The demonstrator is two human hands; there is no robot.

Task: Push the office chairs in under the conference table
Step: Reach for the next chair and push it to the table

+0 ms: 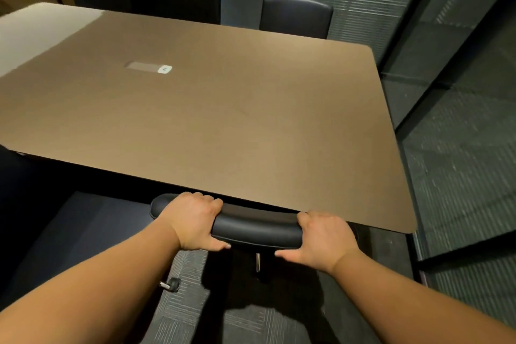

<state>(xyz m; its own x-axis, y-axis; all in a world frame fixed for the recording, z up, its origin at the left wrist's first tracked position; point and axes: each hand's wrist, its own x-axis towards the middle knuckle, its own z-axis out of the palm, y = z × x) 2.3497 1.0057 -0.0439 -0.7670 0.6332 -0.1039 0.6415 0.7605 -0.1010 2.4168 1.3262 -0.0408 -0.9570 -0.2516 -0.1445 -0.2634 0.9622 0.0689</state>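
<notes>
Both hands, left hand (194,219) and right hand (324,237), grip the chair back (257,227) touching the conference table (195,109) edge.

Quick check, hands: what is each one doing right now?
Left hand: grips the top of the chair backrest.
Right hand: grips the same backrest, at its other end.

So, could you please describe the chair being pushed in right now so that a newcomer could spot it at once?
Start at the big brown conference table and follow its near edge toward the right corner. There the black padded top of a chair backrest meets the edge. Unlike the three dark chairs along the far side, both hands grip it: left hand, right hand.
</notes>
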